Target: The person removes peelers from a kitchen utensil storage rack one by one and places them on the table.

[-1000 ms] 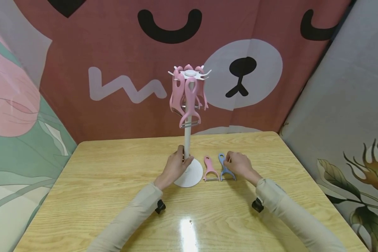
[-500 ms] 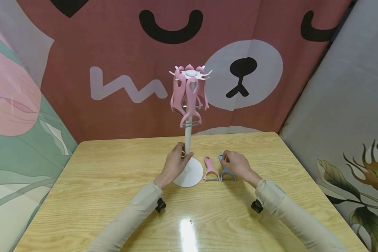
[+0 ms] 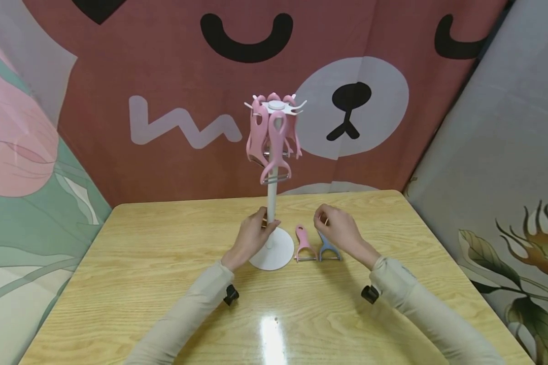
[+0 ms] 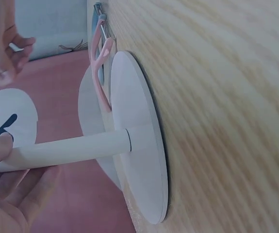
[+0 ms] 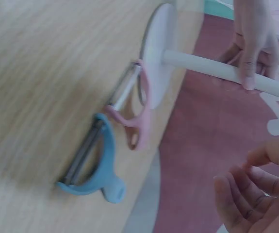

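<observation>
My left hand (image 3: 251, 234) grips the white pole (image 4: 76, 151) of an upright stand, low down above its round white base (image 3: 278, 253). Several pink peelers (image 3: 277, 137) hang from hooks at the stand's top. To the right of the base, a pink peeler (image 3: 302, 236) and a blue peeler (image 5: 107, 165) lie side by side on the table. Over the blue one's handle hovers my right hand (image 3: 342, 230), its fingers loosely curled with nothing between them. In the head view it hides the end of that handle; the right wrist view shows the hand apart from both peelers.
The wooden table (image 3: 164, 243) carries the stand near its far side. Behind it hangs a reddish curtain (image 3: 187, 172) with a bear print. A pale flowered curtain (image 3: 479, 167) borders the right side.
My right hand has shifted slightly up and to the left, over the blue peeler's handle. The peelers on the table stay put, and my left hand keeps its hold on the pole.
</observation>
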Demonstrator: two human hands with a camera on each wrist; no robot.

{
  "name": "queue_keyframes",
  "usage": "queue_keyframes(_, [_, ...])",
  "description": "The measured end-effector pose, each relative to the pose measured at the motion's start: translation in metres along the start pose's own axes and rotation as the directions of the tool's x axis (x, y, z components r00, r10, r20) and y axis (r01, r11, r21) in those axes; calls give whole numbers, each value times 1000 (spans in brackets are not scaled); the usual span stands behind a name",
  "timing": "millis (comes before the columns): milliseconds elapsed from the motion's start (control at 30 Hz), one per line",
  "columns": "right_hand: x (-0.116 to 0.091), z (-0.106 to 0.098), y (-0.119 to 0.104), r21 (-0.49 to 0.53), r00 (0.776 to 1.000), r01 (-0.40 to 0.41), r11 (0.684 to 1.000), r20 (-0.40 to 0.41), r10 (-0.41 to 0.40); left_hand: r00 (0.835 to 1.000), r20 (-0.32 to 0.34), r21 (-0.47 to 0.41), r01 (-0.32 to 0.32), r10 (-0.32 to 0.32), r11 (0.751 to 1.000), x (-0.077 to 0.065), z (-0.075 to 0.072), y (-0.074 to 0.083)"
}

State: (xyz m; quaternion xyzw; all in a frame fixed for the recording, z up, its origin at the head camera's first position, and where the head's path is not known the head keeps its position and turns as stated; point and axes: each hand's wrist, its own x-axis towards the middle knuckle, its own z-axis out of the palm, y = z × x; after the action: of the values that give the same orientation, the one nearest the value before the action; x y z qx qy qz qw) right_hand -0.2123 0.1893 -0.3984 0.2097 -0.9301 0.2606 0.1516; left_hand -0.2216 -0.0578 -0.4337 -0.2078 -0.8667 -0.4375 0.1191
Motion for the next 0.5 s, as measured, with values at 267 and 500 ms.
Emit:
queue_keyframes(267, [8, -13, -9, 100, 997, 13, 995, -73, -6, 1000, 5, -20, -21, 21, 1000, 0, -1, -2])
queue_keyframes(500, [10, -16, -11, 125, 992, 40, 991, -123, -24, 1000, 7, -27, -14, 14, 1000, 1, -1, -3])
